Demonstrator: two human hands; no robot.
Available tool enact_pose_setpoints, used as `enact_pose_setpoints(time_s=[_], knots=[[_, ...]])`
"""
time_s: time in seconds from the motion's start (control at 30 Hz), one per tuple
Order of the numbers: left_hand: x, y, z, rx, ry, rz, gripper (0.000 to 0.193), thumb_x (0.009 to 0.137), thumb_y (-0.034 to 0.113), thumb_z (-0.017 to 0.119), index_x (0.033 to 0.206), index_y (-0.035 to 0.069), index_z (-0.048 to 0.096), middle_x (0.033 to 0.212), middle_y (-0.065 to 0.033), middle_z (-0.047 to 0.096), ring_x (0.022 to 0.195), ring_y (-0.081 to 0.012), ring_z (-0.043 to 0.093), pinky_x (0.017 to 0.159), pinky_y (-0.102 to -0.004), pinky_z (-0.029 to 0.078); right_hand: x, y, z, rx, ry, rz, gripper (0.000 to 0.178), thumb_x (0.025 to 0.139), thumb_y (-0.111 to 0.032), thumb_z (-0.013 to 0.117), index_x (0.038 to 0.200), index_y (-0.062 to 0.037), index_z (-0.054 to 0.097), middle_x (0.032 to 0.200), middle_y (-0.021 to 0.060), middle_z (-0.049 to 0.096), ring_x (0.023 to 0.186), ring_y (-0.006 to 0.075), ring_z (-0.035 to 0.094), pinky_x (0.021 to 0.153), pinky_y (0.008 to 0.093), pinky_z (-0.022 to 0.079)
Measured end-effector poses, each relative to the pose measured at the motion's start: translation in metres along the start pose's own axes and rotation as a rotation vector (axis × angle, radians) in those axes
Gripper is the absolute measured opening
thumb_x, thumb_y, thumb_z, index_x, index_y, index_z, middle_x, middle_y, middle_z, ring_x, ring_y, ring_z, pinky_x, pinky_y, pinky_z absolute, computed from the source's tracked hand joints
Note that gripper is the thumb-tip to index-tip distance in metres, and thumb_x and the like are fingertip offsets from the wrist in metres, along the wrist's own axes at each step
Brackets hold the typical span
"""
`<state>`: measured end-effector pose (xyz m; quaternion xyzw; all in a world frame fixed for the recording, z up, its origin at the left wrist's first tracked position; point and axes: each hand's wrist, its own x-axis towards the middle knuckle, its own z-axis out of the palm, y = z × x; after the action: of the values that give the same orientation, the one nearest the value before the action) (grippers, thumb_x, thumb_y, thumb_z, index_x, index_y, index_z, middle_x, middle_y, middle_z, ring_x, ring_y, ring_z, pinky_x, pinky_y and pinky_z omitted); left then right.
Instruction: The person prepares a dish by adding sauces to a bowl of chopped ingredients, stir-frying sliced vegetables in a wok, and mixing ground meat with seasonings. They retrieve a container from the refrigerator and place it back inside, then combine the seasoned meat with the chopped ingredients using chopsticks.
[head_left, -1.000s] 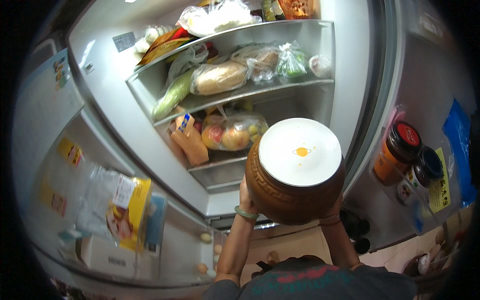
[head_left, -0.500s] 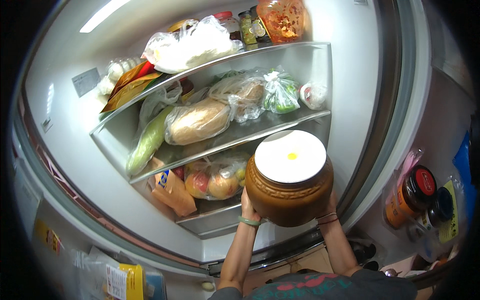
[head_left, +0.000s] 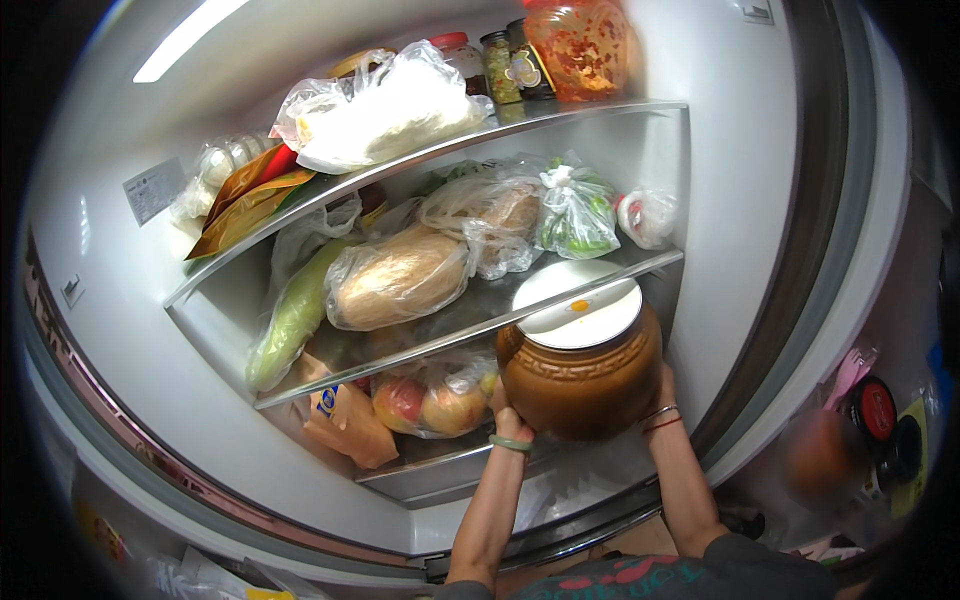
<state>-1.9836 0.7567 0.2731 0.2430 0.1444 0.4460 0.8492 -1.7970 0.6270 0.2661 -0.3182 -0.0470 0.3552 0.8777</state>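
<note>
Between my two hands is a brown glazed crock, round-bellied, with a raised patterned band round its shoulder. A white lid with a small yellow spot covers its mouth. The crock is upright, its far part under the fridge's middle glass shelf, whose front edge crosses over the lid. My left hand grips the crock's lower left side; a pale green bangle is on that wrist. My right hand holds the opposite side, its fingers mostly hidden behind the crock. Left of the crock lies a bag of round fruit.
A brown paper package stands beside the fruit. The middle shelf bears a long green vegetable, a bagged tan item and bagged greens. Above are a white plastic bag and a big red-filled jar. Jars line the right door.
My hands have carried the crock farther into the fridge, so the middle shelf's edge now crosses over its lid. The view has shifted slightly.
</note>
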Motion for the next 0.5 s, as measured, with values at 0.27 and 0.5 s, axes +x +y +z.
enact_pose_setpoints(time_s=[0.27, 0.5], knots=[[0.046, -0.009, -0.014, -0.041, 0.057, 0.012, 0.039, 0.093, 0.033, 0.053, 0.116, 0.002, 0.058, 0.109, -0.0087, 0.065, 0.097, -0.0228, 0.062, 0.087, -0.0354, 0.052, 0.067, 0.018, -0.017, 0.011, -0.075, 0.033, 0.034, 0.096, -0.027, 0.052, 0.117, -0.0018, 0.059, 0.112, 0.0099, 0.064, 0.099, 0.0233, 0.061, 0.086, 0.0329, 0.05], [0.046, -0.013, 0.007, -0.056, -0.192, 0.165, 0.042, 0.099, 0.033, 0.044, 0.126, 0.002, 0.053, 0.126, -0.0112, 0.058, 0.115, -0.0256, 0.055, 0.102, -0.0389, 0.042, 0.085, 0.018, -0.003, 0.121, -0.251, -0.024, 0.039, 0.097, -0.03, 0.05, 0.122, -0.001, 0.057, 0.117, 0.0108, 0.061, 0.103, 0.0241, 0.059, 0.091, 0.0333, 0.048]])
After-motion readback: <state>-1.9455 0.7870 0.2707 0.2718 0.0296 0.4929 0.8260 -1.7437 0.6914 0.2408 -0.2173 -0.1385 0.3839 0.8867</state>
